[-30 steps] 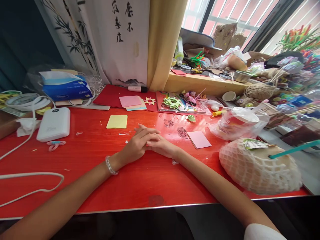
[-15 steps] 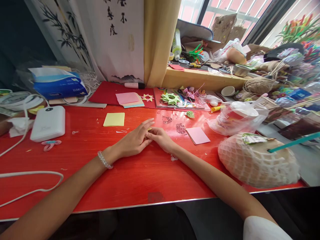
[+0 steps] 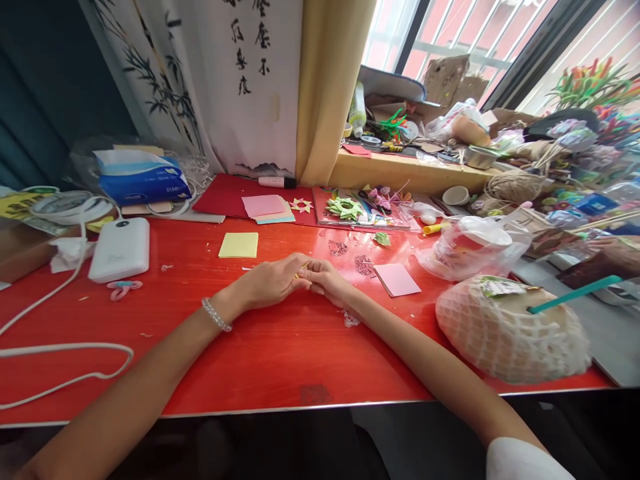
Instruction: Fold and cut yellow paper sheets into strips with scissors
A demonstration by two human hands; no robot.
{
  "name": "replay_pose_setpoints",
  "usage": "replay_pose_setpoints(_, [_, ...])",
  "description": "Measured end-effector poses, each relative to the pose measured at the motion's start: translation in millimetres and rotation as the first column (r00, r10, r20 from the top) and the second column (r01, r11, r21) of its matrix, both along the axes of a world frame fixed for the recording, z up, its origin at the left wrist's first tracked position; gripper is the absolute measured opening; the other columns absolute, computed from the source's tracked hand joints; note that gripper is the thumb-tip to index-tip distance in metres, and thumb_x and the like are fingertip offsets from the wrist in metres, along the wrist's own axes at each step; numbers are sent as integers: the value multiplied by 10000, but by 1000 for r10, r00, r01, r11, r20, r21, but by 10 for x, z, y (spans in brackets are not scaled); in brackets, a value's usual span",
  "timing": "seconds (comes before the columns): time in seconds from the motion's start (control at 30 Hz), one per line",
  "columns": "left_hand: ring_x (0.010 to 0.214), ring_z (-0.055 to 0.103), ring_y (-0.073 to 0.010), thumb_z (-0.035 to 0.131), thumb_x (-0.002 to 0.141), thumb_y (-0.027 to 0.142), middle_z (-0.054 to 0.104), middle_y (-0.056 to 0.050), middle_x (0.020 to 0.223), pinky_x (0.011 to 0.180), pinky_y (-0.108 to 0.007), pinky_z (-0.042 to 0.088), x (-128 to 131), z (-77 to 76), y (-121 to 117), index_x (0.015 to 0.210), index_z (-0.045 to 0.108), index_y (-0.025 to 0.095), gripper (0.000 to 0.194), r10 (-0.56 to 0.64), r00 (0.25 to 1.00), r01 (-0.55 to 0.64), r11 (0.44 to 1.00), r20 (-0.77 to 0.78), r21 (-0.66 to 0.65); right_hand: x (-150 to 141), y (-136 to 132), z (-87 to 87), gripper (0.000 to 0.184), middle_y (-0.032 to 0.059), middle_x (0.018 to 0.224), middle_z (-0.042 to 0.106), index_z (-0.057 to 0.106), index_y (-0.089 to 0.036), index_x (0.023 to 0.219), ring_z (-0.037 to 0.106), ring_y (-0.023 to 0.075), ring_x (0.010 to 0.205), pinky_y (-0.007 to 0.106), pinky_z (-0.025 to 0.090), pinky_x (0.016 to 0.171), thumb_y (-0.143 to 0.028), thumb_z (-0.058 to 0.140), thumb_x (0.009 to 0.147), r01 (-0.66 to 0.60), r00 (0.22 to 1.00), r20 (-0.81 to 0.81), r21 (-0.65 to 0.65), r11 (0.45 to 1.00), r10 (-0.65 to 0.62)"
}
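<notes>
My left hand [image 3: 273,282] and my right hand [image 3: 325,281] meet fingertip to fingertip on the red table [image 3: 260,360]. Both have their fingers curled and pinched together around a small yellowish scrap [image 3: 301,269] that barely shows between them. A bead bracelet [image 3: 217,315] circles my left wrist. A yellow sticky-note pad [image 3: 239,245] lies just beyond my left hand. A pink paper square [image 3: 397,279] lies to the right of my right hand.
A white power bank [image 3: 120,249] with its cable [image 3: 65,350] sits at the left, a tissue pack [image 3: 143,177] behind it. A net-wrapped round fruit [image 3: 510,330] and a bagged cup [image 3: 475,247] stand at the right. Coloured papers [image 3: 267,207] and craft clutter fill the back and the windowsill.
My left hand's fingers were stretched over the right hand; they have curled into a pinch against the right fingertips. The hands stay in the same spot.
</notes>
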State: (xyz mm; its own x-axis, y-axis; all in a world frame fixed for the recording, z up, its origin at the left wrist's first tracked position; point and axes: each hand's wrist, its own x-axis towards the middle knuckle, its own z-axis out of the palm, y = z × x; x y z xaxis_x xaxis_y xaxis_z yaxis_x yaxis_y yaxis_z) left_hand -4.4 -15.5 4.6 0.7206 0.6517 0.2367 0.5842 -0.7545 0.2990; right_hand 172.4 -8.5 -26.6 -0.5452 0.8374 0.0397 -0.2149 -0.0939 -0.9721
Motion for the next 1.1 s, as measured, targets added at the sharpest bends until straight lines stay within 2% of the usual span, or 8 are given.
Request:
replay_pose_setpoints(0.1, [920, 663, -248, 339, 925, 508, 640, -106, 1109, 651, -307, 500, -17, 17, 6, 1226, 423, 177, 455, 3, 999, -2, 999, -33, 48, 27, 3, 23, 346, -52, 505, 489, 534, -139, 608, 272, 16, 377, 198, 113, 356, -419, 709, 710, -46, 999, -5, -32, 998, 46])
replay_pose_setpoints(0.23, [987, 636, -250, 343, 923, 508, 595, -138, 1177, 772, -330, 484, -59, 29, -7, 1302, 357, 165, 511, -16, 999, 19, 998, -36, 59, 59, -18, 40, 340, -80, 453, 418, 521, -147, 637, 208, 13, 345, 208, 68, 356, -427, 688, 731, -117, 991, -71, -110, 987, 110])
replay_pose_setpoints(0.37, [986, 622, -259, 354, 900, 548, 538, -146, 1257, 804, -352, 474, -16, -31, -51, 1308, 388, 168, 558, 61, 998, -59, 993, 17, -103, 41, -49, 46, 329, -74, 477, 434, 540, -153, 705, 270, 30, 383, 202, 114, 369, -444, 692, 721, -110, 990, -99, -115, 987, 99])
replay_pose_setpoints(0.5, [922, 632, -216, 252, 939, 519, 615, -91, 1116, 772, -326, 474, 82, -85, -82, 1290, 400, 194, 501, 222, 955, -177, 959, 198, -223, 13, -43, 27, 316, -64, 544, 458, 522, -158, 702, 302, 29, 440, 193, 145, 403, -418, 700, 725, -16, 996, -88, -84, 996, 9])
replay_pose_setpoints(0.57, [885, 640, -213, 226, 958, 476, 623, -88, 1094, 716, -315, 471, 109, -89, -94, 1227, 425, 189, 441, 245, 956, -219, 961, 161, -167, 15, -31, 9, 311, -63, 548, 457, 526, -155, 697, 311, 29, 449, 194, 151, 413, -407, 706, 723, 11, 997, -71, -70, 998, -16])
replay_pose_setpoints(0.77, [627, 622, -194, 280, 969, 318, 621, -63, 815, 461, -262, 327, 105, -174, -84, 946, 477, 163, 251, 215, 977, -206, 953, -18, 222, 36, -24, -28, 328, -45, 541, 512, 528, -137, 638, 302, 15, 398, 194, 169, 398, -402, 677, 762, -78, 994, -86, -123, 989, 68])
replay_pose_setpoints(0.9, [573, 575, -155, 296, 960, 266, 564, -32, 707, 456, -249, 289, 37, -218, 13, 798, 468, 176, 253, 218, 976, -213, 924, 18, 317, 11, -22, 3, 319, -12, 633, 587, 584, -133, 741, 438, 35, 431, 179, 298, 418, -443, 644, 787, -119, 989, -103, -162, 979, 103])
replay_pose_setpoints(1.1, [522, 505, -141, 270, 966, 252, 520, -23, 633, 454, -256, 280, -77, -103, 78, 767, 472, 171, 295, 253, 958, -287, 848, 137, 445, -28, -22, 47, 405, 46, 772, 669, 602, -143, 958, 631, 120, 606, 239, 496, 575, -527, 532, 850, -130, 985, -144, -242, 962, 97])
